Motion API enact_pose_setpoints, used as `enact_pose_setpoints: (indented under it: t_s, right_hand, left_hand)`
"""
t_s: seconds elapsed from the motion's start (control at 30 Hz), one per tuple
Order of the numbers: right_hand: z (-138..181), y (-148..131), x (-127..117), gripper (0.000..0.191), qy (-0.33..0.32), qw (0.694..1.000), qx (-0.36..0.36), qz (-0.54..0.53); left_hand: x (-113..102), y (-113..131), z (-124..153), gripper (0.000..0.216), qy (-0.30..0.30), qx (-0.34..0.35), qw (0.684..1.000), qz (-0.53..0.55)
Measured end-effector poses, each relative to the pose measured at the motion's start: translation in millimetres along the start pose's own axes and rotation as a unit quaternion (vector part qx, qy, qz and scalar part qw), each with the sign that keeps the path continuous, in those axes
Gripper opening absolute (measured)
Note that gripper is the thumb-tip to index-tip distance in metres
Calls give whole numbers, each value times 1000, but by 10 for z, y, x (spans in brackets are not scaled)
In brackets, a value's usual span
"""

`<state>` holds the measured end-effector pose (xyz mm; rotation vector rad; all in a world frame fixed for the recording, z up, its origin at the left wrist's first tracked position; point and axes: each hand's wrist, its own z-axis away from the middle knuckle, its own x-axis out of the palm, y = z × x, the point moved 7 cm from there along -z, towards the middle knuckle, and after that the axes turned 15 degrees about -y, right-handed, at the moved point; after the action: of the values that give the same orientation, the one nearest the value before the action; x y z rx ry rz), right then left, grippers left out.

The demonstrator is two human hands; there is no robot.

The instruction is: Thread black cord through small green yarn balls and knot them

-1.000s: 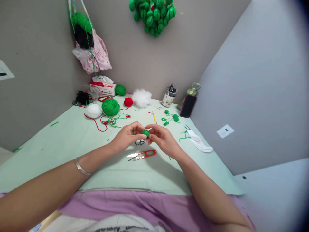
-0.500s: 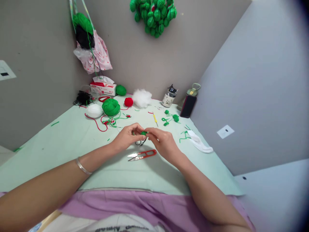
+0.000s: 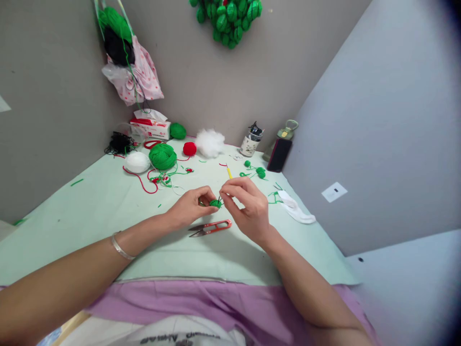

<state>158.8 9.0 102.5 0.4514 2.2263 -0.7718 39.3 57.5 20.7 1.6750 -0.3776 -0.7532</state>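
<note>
My left hand [image 3: 192, 205] pinches a small green crocheted piece [image 3: 215, 203] between thumb and fingers, above the middle of the table. Close to its right, my right hand [image 3: 248, 204] is closed in a pinch on a dark strand, apparently black yarn [image 3: 219, 199], that runs up from the green piece. Whether a needle is in those fingertips cannot be made out. Just below both hands, orange-handled thread snips [image 3: 212, 228] lie on the table with their blades pointing left. A yellow-handled crochet hook [image 3: 229, 172] lies beyond my right hand, which partly covers it.
Yarn balls in green [image 3: 163, 156], white [image 3: 137, 163] and red [image 3: 189, 149] stand at the back left, near a tissue box [image 3: 153, 129]. White stuffing [image 3: 210, 143], a jar [image 3: 251, 144] and a phone [image 3: 280, 155] line the back. A white cloth piece [image 3: 297, 210] lies right.
My right hand has drawn up and slightly away from the green piece, fingertips pinched. The left hand keeps hold of the piece, which shows more now. The view has shifted slightly.
</note>
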Motion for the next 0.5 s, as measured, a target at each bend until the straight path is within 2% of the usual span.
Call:
enact_pose_setpoints:
  t_s: [0.07,0.13,0.2,0.27,0.37,0.43,0.5]
  right_hand:
    - [-15,136,44,11,-36,987,69,-138]
    - [-4,258,172,15,-105,940,141,-291]
    - [13,294,218,17,-144,894,175,-388]
    - [-2,294,86,16,-106,881,165,-430]
    - [-16,319,-200,16,-1,874,144,-465]
    - [-14,352,-265,14,14,870,151,-469]
    - [-10,375,-248,9,2,882,159,-443]
  left_hand:
    - [26,-22,3,16,-5,-1,1000,4]
    - [45,-33,4,15,-15,-3,1000,5]
    - [38,-32,0,13,-19,1,1000,-15]
    - [-3,-36,-7,11,-9,4,999,-46]
    - [-72,-86,-20,13,1,-8,999,-49]
    - [-116,-123,-19,17,7,-17,1000,-17]
    - [-158,-138,-10,22,20,-19,1000,13]
